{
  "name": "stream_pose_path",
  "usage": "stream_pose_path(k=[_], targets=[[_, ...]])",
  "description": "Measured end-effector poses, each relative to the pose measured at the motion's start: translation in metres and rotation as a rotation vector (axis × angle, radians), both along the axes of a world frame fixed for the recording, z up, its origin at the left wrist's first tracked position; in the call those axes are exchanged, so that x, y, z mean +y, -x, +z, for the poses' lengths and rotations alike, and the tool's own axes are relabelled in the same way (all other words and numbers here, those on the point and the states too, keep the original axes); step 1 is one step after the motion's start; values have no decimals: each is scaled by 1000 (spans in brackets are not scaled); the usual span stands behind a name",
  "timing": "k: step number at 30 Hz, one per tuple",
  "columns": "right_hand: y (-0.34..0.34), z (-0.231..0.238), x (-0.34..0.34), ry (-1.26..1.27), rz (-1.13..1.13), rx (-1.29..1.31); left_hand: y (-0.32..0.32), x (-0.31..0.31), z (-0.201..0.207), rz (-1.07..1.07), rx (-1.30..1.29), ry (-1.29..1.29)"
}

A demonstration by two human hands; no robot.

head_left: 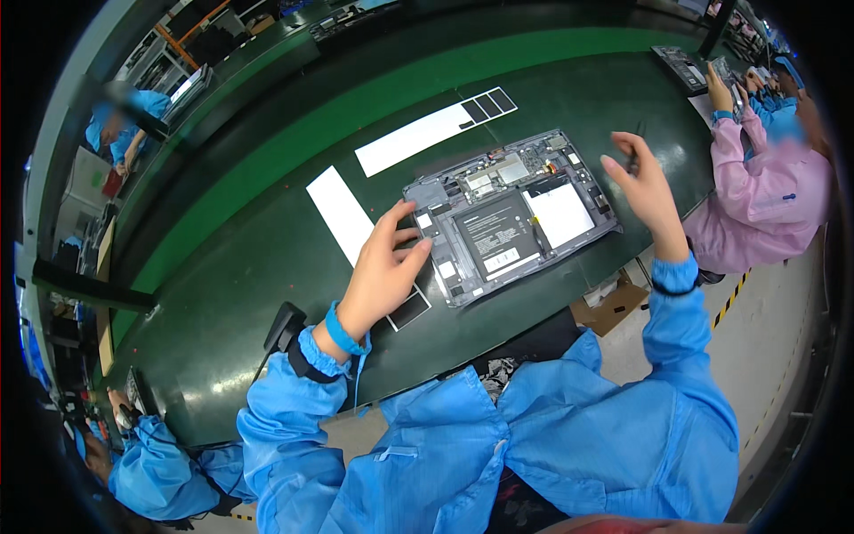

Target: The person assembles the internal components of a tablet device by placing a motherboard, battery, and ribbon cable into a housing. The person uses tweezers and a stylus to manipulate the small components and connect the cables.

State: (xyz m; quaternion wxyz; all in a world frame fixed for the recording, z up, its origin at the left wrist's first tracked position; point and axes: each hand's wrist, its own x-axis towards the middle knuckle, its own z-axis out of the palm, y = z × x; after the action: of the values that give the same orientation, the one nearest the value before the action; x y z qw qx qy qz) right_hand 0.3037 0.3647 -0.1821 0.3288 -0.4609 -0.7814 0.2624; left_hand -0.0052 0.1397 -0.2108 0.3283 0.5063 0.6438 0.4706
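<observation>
An opened laptop (520, 214) lies tilted on the green table, its inner parts facing up. Inside it are a black battery (498, 238) with a printed label, a white panel (562, 214) beside that, and a circuit board (503, 173) along the far side. My left hand (384, 262) grips the laptop's left edge, with thumb and fingers bent over the rim. Off the right edge, my right hand (648, 182) is raised, thumb and forefinger apart. Something small and dark shows between its fingers; whether it is held or lies behind them, I cannot tell.
A white strip with dark rectangles (414, 138) lies beyond the laptop; another strip (338, 209) runs partly under my left forearm. A co-worker in pink (756, 196) is at the right, near another opened device (680, 69). A co-worker in blue (165, 472) sits lower left. A cardboard box (614, 307) is below the table edge.
</observation>
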Motion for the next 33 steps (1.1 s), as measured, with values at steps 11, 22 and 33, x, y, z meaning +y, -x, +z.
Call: stream_pose_path(k=[11, 22, 33], targets=[[47, -20, 32, 257, 430, 4, 32, 35, -6, 123, 422, 42], [172, 4, 99, 508, 512, 470, 46, 98, 55, 36, 790, 155], [171, -29, 92, 257, 393, 236, 50, 141, 14, -265, 783, 161]])
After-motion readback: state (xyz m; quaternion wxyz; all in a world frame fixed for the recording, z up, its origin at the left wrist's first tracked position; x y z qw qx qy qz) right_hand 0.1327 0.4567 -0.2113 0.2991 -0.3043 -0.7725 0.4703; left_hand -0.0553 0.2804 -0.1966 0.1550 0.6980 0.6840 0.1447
